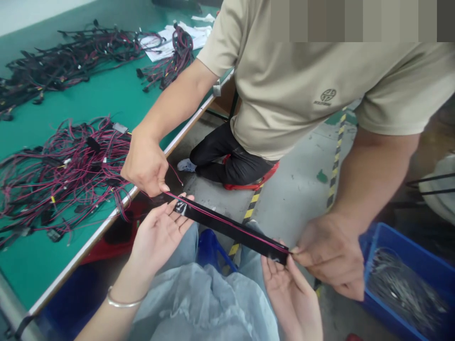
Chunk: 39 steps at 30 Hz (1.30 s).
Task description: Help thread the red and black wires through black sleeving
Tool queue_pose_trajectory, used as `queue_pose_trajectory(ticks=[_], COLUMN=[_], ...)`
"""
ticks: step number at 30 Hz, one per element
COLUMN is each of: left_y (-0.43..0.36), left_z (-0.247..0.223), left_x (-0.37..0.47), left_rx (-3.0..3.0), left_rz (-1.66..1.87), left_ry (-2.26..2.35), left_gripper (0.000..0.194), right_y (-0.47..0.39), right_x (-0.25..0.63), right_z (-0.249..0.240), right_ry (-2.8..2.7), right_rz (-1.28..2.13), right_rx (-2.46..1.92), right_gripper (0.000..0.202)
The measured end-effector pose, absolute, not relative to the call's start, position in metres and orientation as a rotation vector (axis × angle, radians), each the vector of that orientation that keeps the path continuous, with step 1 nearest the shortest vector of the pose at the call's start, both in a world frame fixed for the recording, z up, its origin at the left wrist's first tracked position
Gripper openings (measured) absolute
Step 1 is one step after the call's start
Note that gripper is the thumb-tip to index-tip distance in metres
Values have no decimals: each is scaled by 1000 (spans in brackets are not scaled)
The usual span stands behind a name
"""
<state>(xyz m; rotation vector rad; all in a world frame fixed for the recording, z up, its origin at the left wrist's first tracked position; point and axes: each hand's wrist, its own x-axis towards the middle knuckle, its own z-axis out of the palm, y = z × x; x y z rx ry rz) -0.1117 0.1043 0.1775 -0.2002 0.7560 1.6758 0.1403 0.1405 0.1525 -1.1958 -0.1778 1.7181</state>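
Observation:
A strip of black tape (pixel 227 226) is stretched across my lap, with thin red and black wires (pixel 232 220) lying along it. My left hand (pixel 156 234), palm up, holds the strip's left end on its extended fingers. At the other end, my right hand (pixel 291 289) grips the tape between thumb and fingers. A co-worker facing me pulls the wires straight: one hand (pixel 145 163) pinches them just beyond my left fingers, the other hand (pixel 330 253) beside my right thumb. The tape is open and flat under the wires.
On the green table (pixel 117 94) at left lie a tangle of red and black wires (pixel 85 166), black wire harnesses (pixel 81 54) and white papers (pixel 156 49). A blue bin (pixel 373 279) with dark wire-like pieces stands at right. The co-worker sits on a red stool (pixel 261 180).

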Motion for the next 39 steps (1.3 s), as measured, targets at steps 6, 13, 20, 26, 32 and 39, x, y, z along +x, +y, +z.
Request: queue_pose_trajectory(ticks=[6, 13, 20, 26, 32, 39], left_y=[107, 117, 100, 67, 122, 152], left_z=[171, 175, 162, 146, 185, 189], left_x=[-98, -87, -109, -116, -83, -59], left_rx=[-204, -212, 4, 1561, 2680, 2797], left_rz=[1593, 1496, 1657, 1530, 487, 45], left_ry=[797, 842, 1072, 2219, 1808, 1673], left_gripper=[26, 22, 29, 56, 73, 51], right_y=[141, 140, 130, 106, 139, 159], right_x=[130, 124, 147, 182, 147, 131], right_z=[162, 162, 155, 160, 200, 189], right_ry=[-49, -134, -184, -1547, -2562, -2730], right_rz=[1722, 1709, 1766, 577, -383, -604], right_rx=[-1126, -1106, -1009, -1496, -1216, -1423], right_gripper=[27, 25, 27, 29, 65, 23])
